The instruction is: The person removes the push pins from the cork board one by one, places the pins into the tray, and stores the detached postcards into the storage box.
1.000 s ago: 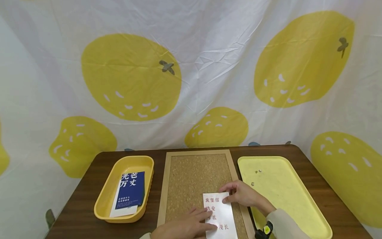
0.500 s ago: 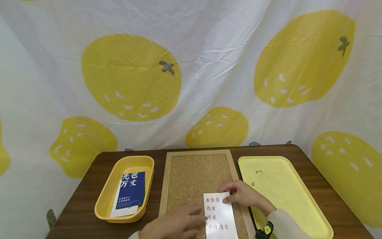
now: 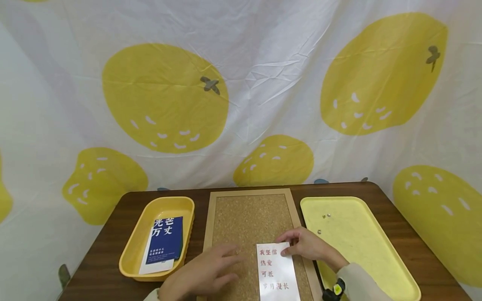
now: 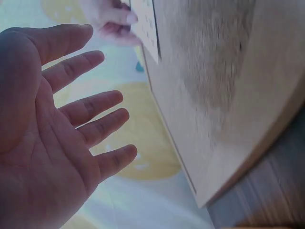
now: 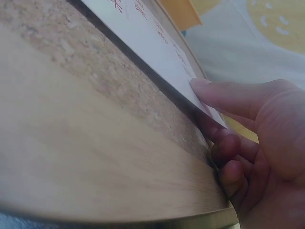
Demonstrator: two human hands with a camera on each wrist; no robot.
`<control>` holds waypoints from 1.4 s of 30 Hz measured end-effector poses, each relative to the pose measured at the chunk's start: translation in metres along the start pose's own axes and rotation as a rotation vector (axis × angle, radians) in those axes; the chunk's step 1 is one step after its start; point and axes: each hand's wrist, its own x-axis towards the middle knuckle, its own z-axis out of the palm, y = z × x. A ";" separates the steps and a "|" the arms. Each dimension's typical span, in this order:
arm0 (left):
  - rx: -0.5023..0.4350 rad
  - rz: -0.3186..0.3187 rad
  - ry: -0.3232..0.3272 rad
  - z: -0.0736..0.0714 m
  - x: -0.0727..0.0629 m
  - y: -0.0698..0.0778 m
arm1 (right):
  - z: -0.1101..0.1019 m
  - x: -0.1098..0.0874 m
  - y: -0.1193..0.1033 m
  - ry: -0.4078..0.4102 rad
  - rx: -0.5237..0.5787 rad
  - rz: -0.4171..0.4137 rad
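Observation:
A white card [image 3: 276,271] with red printed characters lies over the lower right part of the framed cork board [image 3: 248,221]. At its upper right corner, my right hand [image 3: 310,246] pinches the card. The right wrist view has the thumb [image 5: 228,95] on the card's face and the other fingers curled under its edge. My left hand [image 3: 207,269] hovers over the board's lower left, apart from the card. Its fingers are spread and relaxed in the left wrist view, with the palm [image 4: 43,157] holding nothing.
Left of the board stands a yellow basket [image 3: 132,255] with a blue card [image 3: 165,240] and white paper inside. A pale yellow tray [image 3: 369,251] on the right bears several tiny pins [image 3: 319,231]. A lemon-print curtain [image 3: 263,104] hangs behind the dark wooden table [image 3: 101,259].
My left hand has come off the card and moved left, uncovering the printed characters. The right hand has kept its pinch at the corner, and the card has stayed in place.

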 end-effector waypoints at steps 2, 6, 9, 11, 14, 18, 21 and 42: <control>-0.027 -0.046 0.005 -0.004 -0.004 -0.003 | 0.000 -0.002 -0.007 0.003 0.000 0.003; -0.055 -0.093 0.040 -0.009 -0.012 -0.007 | 0.000 -0.003 -0.010 0.004 0.007 0.007; -0.087 -0.133 0.053 -0.011 -0.018 -0.012 | 0.000 -0.001 -0.003 0.002 0.011 0.007; -0.117 -0.162 0.059 -0.013 -0.023 -0.017 | 0.000 0.001 0.003 -0.002 0.023 0.006; -0.147 -0.196 0.073 -0.019 -0.030 -0.025 | 0.000 0.002 0.007 -0.007 0.043 0.003; -0.114 -0.195 0.145 -0.026 -0.041 -0.035 | -0.002 0.001 0.006 -0.014 0.068 0.008; -0.104 -0.223 0.190 -0.029 -0.050 -0.042 | -0.003 0.001 0.003 -0.017 0.086 0.015; -0.184 -0.449 0.319 -0.046 -0.104 -0.088 | -0.002 0.001 0.006 -0.019 0.093 0.010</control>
